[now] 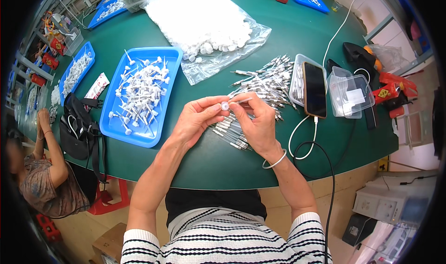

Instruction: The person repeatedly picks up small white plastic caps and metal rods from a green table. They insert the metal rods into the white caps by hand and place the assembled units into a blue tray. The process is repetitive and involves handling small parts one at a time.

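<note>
Your green table (297, 31) carries a blue tray (165, 78) of finished white pieces and a pile of thin metal pins (267, 80). Above the table, your left hand (195, 120) pinches a small white cap (225, 106) — your right hand (258, 120) pinches one pin (244, 100) at it.

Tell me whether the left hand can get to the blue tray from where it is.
Probably yes. The left hand sits just right of the blue tray, with only bare green table between them. But its fingertips pinch a small white cap together with the right hand, so it is busy.
</note>
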Demonstrator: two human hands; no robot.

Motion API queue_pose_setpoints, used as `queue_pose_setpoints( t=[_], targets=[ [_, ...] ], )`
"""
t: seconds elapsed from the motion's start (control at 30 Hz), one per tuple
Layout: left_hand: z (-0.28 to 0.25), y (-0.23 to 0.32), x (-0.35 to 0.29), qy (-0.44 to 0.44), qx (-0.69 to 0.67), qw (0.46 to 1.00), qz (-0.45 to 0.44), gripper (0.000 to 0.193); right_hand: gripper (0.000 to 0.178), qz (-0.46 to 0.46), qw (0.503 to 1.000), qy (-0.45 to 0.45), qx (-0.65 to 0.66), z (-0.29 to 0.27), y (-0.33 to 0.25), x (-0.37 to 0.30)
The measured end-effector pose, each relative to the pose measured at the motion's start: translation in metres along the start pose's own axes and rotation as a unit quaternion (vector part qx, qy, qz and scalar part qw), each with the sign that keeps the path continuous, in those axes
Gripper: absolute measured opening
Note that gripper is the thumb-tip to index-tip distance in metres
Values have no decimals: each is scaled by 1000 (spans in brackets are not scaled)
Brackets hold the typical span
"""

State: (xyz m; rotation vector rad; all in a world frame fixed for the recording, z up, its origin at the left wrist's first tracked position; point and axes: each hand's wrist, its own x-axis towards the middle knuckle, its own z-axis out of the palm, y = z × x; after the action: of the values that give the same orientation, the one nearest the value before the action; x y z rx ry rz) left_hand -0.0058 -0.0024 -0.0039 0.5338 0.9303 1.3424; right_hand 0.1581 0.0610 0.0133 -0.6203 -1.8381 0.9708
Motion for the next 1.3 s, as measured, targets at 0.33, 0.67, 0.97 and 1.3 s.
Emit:
queue_pose_setpoints(
  t=[0.33,0.67,0.97,1.3],
  targets=[
    [-2,-2,1,-5,10,1000,10,28,9,-16,1000,-4,-20,1,1,-1],
    [-3,-1,1,-11,8,1000,-1,29,10,-38,998,-9,-49,0,2,-1],
    [-4,-2,2,-13,0,1000,-2,27,10,-48,996,-18,-74,-2,0,0],
    [-7,-3,3,-20,6,1000,-9,28,11,-32,998,-19,-46,-2,1,0]
  ],
)
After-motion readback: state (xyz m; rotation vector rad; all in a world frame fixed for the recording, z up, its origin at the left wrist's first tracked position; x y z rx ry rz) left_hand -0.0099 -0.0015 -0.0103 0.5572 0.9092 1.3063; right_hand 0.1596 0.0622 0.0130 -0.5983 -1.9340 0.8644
